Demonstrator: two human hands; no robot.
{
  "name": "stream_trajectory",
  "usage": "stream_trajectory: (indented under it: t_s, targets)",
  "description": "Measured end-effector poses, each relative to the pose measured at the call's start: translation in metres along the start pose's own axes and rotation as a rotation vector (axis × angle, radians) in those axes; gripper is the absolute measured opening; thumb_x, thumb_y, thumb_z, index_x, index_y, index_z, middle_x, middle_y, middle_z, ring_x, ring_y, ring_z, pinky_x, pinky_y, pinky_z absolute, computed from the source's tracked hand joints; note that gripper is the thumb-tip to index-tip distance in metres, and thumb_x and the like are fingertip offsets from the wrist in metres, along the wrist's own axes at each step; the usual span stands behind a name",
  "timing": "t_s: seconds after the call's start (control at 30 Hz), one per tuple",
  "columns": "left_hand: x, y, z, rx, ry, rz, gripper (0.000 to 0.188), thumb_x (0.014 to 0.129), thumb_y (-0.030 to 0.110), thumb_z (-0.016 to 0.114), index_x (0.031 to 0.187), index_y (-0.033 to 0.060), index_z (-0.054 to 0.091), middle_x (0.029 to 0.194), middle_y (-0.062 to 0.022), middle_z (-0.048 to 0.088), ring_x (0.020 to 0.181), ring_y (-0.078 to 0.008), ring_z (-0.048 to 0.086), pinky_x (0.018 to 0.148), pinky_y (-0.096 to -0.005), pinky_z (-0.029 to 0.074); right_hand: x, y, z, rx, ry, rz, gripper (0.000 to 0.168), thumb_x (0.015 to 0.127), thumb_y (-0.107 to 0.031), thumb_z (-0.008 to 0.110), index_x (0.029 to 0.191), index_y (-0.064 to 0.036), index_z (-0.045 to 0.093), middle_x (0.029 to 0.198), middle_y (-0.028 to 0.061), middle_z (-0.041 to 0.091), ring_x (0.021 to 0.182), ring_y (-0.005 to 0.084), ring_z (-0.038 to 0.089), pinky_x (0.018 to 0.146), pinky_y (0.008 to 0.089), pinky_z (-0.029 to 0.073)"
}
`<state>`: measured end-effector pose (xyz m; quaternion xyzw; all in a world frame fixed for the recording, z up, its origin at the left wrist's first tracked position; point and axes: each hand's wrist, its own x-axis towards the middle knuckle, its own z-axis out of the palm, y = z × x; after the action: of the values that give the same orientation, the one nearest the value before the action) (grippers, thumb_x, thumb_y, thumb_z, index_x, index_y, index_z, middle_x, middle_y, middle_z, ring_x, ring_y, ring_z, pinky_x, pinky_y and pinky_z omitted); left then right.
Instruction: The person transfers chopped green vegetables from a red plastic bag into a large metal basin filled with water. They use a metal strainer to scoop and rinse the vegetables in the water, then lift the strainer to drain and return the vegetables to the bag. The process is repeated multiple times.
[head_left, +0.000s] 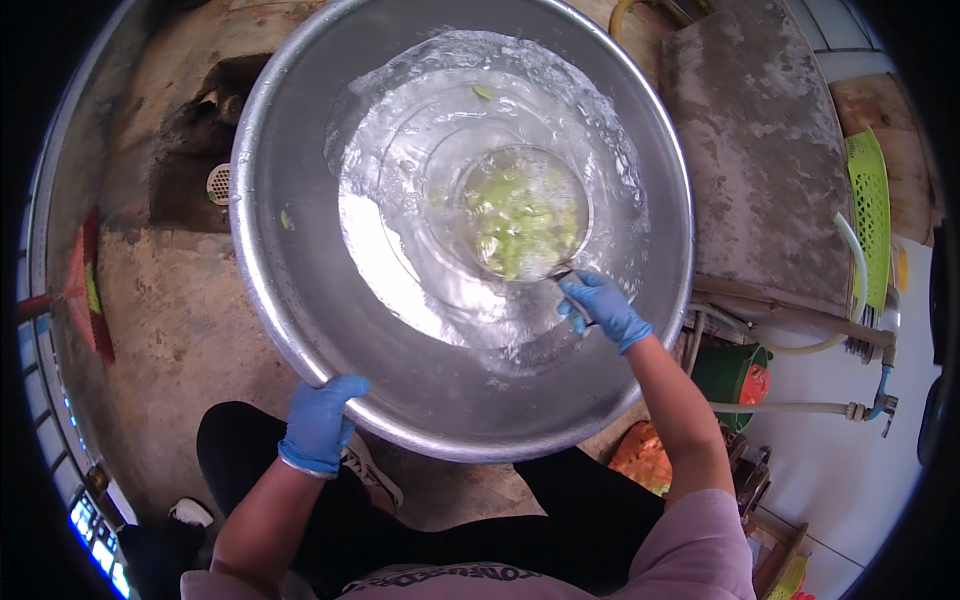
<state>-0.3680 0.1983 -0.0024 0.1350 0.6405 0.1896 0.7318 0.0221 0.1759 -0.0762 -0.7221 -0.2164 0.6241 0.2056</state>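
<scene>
A large round metal basin (300, 270) stands before me with moving water (397, 150) in it. My left hand (321, 420), in a blue glove, grips the basin's near-left rim. In the basin, my right hand (600, 304), gloved the same way, holds the handle of a round mesh skimmer (589, 225). Light green pieces (517, 217), perhaps cut vegetable, lie in or under the skimmer's mesh; the blur hides which. One green bit (482, 92) floats toward the far side, and another bit (285, 220) clings to the left inner wall.
At the right is a concrete block (757, 150) with a green plastic basket (870, 210) beyond it. A hose and tap (883, 405) run beside a green bucket (727, 382). A drain grate (218, 184) and a red dustpan-like object (88, 289) are at the left.
</scene>
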Motion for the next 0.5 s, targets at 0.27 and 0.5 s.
stream_trajectory:
  t_s: [0.27, 0.5]
  targets:
    - [0.005, -0.003, -0.006, 0.045, 0.012, -0.021, 0.019, 0.071, 0.009, 0.059, 0.088, 0.0027, 0.055, 0.066, -0.0034, 0.053, 0.039, -0.0088, 0.042, 0.029, -0.0205, 0.025, 0.051, -0.061, 0.132, 0.128, -0.326, -0.143, 0.025, 0.087, -0.027, 0.053, 0.090, -0.002, 0.056, 0.067, 0.0080, 0.060, 0.043, 0.0110, 0.051, 0.038, 0.0224, 0.040]
    - [0.021, -0.011, -0.016, -0.027, -0.060, 0.001, 0.035, 0.073, 0.000, 0.051, 0.107, -0.0042, 0.048, 0.091, -0.0127, 0.054, 0.081, -0.0244, 0.059, 0.066, -0.0333, 0.053, 0.062, -0.072, 0.149, 0.301, -0.365, -0.202, 0.025, 0.086, -0.028, 0.054, 0.090, -0.003, 0.058, 0.068, 0.0053, 0.060, 0.045, 0.0099, 0.051, 0.041, 0.0210, 0.040]
